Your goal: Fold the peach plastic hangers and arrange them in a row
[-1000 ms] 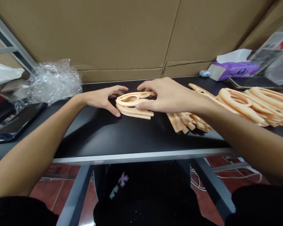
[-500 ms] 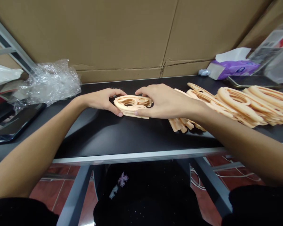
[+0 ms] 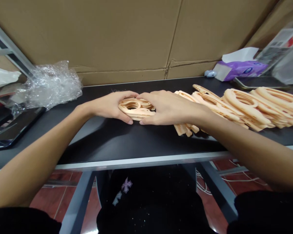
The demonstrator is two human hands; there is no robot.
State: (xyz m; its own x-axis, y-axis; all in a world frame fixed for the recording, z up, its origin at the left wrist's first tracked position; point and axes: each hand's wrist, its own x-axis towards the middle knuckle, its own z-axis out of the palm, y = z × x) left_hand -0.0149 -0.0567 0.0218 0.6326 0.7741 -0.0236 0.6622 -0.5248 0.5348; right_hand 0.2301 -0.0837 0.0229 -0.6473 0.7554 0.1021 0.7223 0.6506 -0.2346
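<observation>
A small stack of pale tan cut-out pieces (image 3: pixel 139 113), with a round hole and curved slots, lies on the black tabletop between my hands. Around its left end my left hand (image 3: pixel 110 105) is wrapped, thumb along the near edge and fingers at the far side. My right hand (image 3: pixel 164 108) grips the right end the same way and hides part of it. The fingertips of both hands almost meet at the back. Right of my right hand, more such pieces (image 3: pixel 244 102) lie in overlapping, leaning rows.
Crumpled clear plastic wrap (image 3: pixel 55 83) and a dark tablet-like device (image 3: pixel 17 126) are at the left. A purple tissue pack (image 3: pixel 244 70), a small light-blue object (image 3: pixel 210 74) and a phone-like slab (image 3: pixel 260 82) sit at the back right. Cardboard (image 3: pixel 99 35) stands behind the table.
My hands have moved closer together around the stack, and its pieces look more evenly lined up. My right hand has shifted slightly left.
</observation>
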